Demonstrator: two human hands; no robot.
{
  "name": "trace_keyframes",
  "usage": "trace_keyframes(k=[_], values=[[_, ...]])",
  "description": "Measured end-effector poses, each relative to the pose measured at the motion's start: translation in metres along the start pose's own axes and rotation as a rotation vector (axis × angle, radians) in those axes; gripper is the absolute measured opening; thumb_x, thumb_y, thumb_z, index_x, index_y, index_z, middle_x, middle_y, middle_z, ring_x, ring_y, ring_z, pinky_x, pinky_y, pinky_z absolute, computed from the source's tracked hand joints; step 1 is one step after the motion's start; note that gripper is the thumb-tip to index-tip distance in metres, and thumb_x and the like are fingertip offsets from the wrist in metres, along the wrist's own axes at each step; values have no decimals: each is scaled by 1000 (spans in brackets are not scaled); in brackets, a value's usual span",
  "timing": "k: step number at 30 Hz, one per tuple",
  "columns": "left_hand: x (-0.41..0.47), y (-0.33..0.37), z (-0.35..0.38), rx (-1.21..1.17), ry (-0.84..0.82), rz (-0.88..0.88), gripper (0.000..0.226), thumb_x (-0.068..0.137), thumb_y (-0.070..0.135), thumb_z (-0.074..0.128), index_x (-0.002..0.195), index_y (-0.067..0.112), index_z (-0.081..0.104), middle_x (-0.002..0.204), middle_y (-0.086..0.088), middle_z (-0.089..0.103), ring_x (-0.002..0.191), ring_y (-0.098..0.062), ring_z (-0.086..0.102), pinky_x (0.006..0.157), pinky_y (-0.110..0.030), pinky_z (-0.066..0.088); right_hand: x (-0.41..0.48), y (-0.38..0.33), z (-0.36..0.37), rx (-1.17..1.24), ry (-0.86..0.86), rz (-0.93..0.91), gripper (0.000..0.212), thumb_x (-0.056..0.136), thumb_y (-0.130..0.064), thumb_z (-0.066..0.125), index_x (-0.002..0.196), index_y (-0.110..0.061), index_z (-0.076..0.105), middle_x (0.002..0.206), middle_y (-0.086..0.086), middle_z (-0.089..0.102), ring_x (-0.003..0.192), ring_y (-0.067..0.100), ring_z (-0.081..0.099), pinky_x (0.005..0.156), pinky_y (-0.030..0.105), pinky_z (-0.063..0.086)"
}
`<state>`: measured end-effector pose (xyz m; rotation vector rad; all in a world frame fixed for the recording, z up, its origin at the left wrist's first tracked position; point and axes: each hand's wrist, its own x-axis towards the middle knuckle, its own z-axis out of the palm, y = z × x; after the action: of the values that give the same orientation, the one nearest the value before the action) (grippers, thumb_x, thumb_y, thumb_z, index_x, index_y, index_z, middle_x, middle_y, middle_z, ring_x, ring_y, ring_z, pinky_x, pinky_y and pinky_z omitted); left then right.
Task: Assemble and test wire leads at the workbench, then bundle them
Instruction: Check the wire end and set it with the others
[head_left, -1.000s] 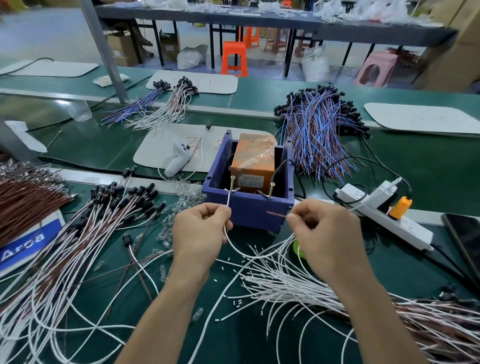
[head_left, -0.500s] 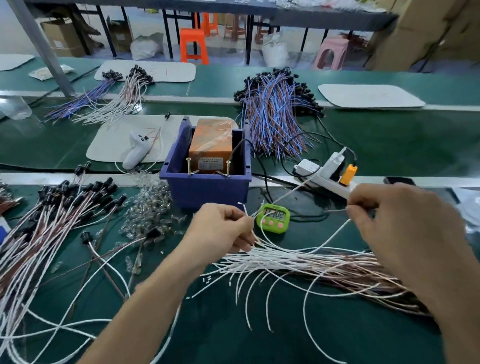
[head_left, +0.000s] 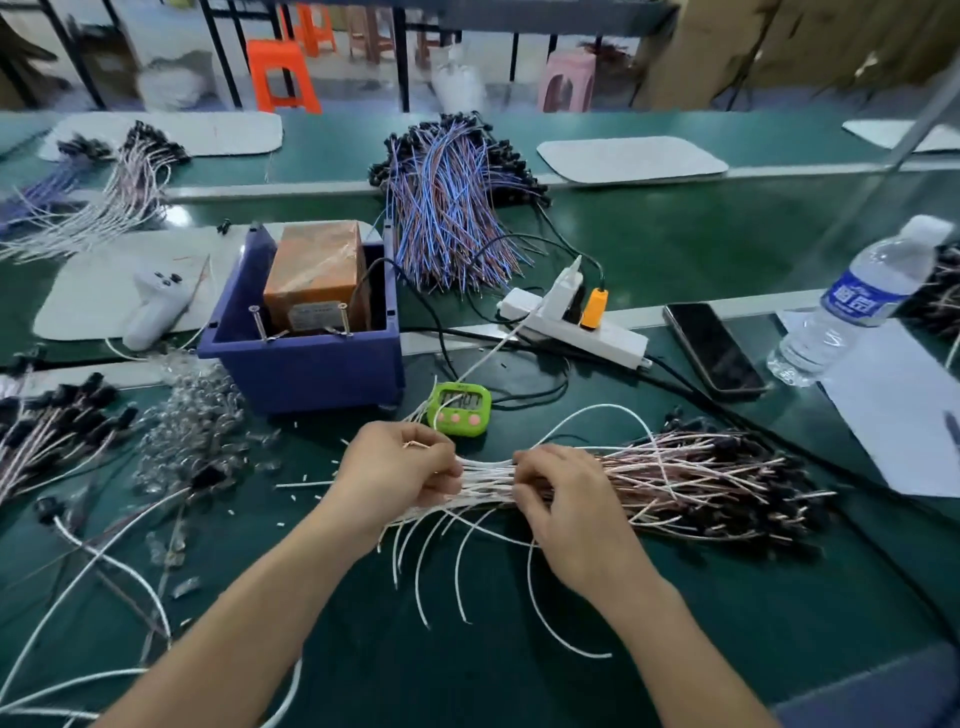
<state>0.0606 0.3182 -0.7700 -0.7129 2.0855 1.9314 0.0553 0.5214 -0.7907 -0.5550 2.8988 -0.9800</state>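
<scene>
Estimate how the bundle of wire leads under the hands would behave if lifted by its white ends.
Probably floppy: the bundle of wire leads has thin white ends that curl across the bench. Likely to splay, since no tie shows and only the left hand and right hand gather it. The end with black connectors looks bulkier, so it would probably sag.

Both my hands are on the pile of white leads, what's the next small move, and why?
Probably sweep the loose curled ends into the lead pile with the right hand, while the left hand holds the gathered white ends: several strands fan out toward you, outside the grip.
</scene>
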Motion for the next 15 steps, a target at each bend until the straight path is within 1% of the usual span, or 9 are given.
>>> trace_keyframes(k=[1,3,4,6,8,10,12,14,15], values=[[-1,0,-4,47,27,20,5,93,3,68,91,5,73,79,-13,78,59,-18,73,49,-22,53,-1,2,3,11,19,0,7,91,-22,70,92,-28,66,105,-14,65,107,12,53,100,29,40],[-4,2,-15,194,121,82,14,89,8,71,80,17,77,76,-9,77,57,-15,71,48,-27,54,-5,3,3,28,34,-21,13,92,-25,71,103,-31,67,110,-18,63,111,7,51,103,21,38],[-6,4,-19,311,178,117,14,87,14,73,77,23,78,72,-1,77,55,-10,69,47,-30,54,-8,3,-1,36,53,-25,20,92,-25,72,111,-32,68,114,-18,62,114,4,51,104,15,35],[-13,10,-26,562,287,176,12,84,34,77,73,37,77,65,16,72,56,-5,65,48,-25,46,-16,7,-15,36,168,-6,33,88,-19,76,118,-31,70,115,-17,64,113,3,53,103,8,31],[-20,16,-27,820,422,237,15,82,53,76,70,45,73,64,22,68,64,-5,61,52,-25,38,-27,21,-35,-31,332,77,35,82,-12,80,111,-29,73,102,-13,66,101,10,58,94,14,37],[-23,20,-24,956,535,335,15,81,60,73,74,47,71,76,21,67,75,-11,60,58,-27,34,-39,41,-57,-156,396,232,33,77,-10,82,103,-29,75,92,-10,63,92,16,57,86,24,40],[-24,24,-16,962,535,466,11,81,57,76,80,46,73,93,21,71,91,-13,62,66,-29,37,-50,56,-72,-307,339,360,32,73,-12,85,99,-29,75,91,-7,67,92,21,55,86,33,43],[-23,26,-5,962,461,595,9,79,50,82,82,42,77,107,21,73,109,-11,64,76,-29,45,-56,64,-75,-396,273,387,28,72,-12,86,94,-25,76,91,-7,72,93,22,56,89,39,44],[-22,28,2,989,418,656,11,76,47,85,82,40,79,114,19,73,118,-13,62,86,-30,48,-57,64,-75,-417,254,380,25,73,-12,85,92,-24,76,90,-7,73,92,22,57,89,40,44]])
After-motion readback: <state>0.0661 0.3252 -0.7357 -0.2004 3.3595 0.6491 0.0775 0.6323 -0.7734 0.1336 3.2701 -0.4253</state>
